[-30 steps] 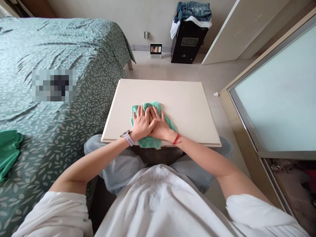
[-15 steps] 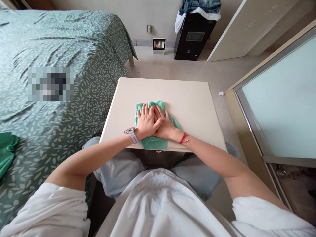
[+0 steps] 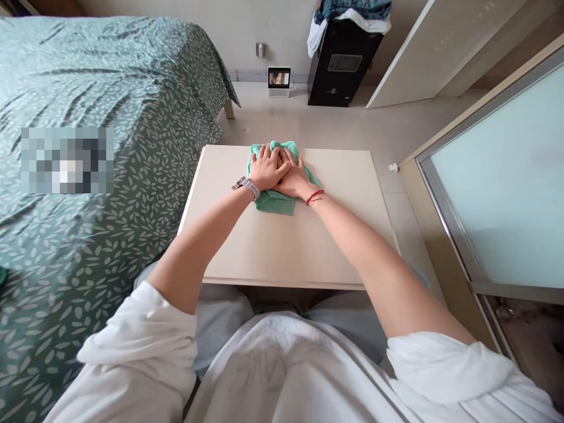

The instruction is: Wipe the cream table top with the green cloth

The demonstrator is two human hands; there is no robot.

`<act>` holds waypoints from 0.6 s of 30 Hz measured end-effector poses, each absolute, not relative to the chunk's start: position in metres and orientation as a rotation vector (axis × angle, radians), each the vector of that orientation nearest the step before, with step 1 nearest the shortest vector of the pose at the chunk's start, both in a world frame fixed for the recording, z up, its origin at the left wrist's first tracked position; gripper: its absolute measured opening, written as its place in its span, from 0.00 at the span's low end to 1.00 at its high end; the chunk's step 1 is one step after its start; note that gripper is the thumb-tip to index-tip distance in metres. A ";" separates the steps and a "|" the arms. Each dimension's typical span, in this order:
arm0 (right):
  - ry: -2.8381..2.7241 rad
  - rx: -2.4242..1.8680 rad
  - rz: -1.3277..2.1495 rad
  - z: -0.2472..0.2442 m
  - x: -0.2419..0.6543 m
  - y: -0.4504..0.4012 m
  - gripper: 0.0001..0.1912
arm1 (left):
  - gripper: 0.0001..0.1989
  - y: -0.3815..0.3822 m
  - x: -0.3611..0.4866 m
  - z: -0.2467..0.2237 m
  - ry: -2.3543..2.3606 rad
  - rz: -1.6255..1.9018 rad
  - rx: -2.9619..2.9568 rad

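Note:
A green cloth [image 3: 275,204] lies spread on the cream tabletop [image 3: 247,247], its far end at the table's far edge. My left hand [image 3: 267,168], with a watch at the wrist, lies flat with fingers spread, pressing on the cloth and partly over my right hand. My right hand [image 3: 294,176], with a red string at the wrist, is flat on the cloth too, its fingers spread and partly hidden beneath the left.
A bed with a leaf-patterned cover [image 3: 145,141] stands at the left. Beyond the table are a small screen [image 3: 279,81] on the floor and a black cabinet [image 3: 341,64] with clothes on top. A frosted-glass panel [image 3: 506,176] is at the right.
Both hands and the cloth have slid forward, away from my body, to the table's far edge. My arms are stretched out further, and the near part of the tabletop is now uncovered.

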State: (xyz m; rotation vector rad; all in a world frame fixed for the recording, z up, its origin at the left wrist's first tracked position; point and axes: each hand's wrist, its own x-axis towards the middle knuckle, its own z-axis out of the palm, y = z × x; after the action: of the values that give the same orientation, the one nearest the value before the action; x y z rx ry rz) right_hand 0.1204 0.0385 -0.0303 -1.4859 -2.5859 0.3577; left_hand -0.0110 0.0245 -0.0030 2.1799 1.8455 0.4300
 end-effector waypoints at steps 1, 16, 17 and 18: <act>-2.577 -1.487 0.348 -0.031 0.120 0.045 0.56 | 0.39 0.031 -0.011 -0.003 1.842 0.435 2.184; -2.544 -1.489 0.387 -0.029 0.117 0.059 0.54 | 0.38 0.046 -0.015 -0.011 1.893 0.512 2.169; -2.547 -1.492 0.388 -0.028 0.117 0.055 0.53 | 0.38 0.042 -0.014 -0.009 1.903 0.494 2.165; -2.547 -1.494 0.386 -0.027 0.117 0.051 0.53 | 0.39 0.037 -0.013 -0.007 1.915 0.466 2.161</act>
State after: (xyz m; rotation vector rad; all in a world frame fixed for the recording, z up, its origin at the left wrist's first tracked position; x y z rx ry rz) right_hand 0.1174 0.0507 -0.0269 -1.4944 -2.5473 0.3863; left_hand -0.0127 0.0370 -0.0069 2.1613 1.9145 0.4658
